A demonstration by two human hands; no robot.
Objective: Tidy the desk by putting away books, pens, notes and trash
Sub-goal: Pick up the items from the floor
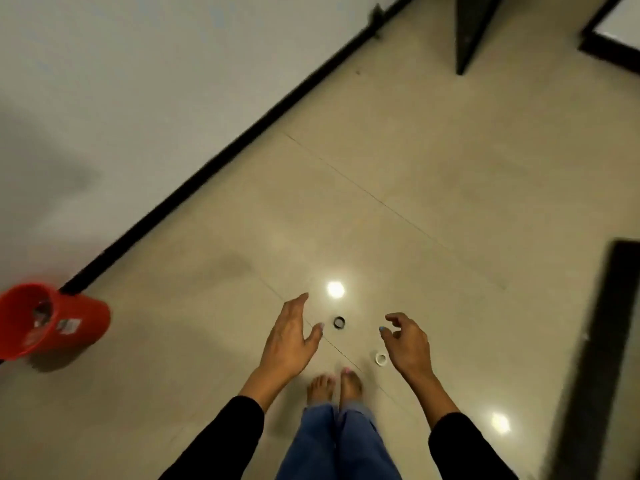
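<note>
While both hands, left [291, 336] and right [405, 341], hang empty, grip apart, black ring [339, 322], glossy tile.

empty hands [346, 336] over floor [433, 188], two tape rolls [339, 322], red bucket [52, 322]

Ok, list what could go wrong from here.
1. The black ring and white ring lie on the glossy floor just ahead of the bare feet; a step could land on one and slip.
2. Both the left hand and right hand are open and empty; a rushed grab might send the small rings rolling.
3. The red bin sits far left, so a toss may miss.
</note>
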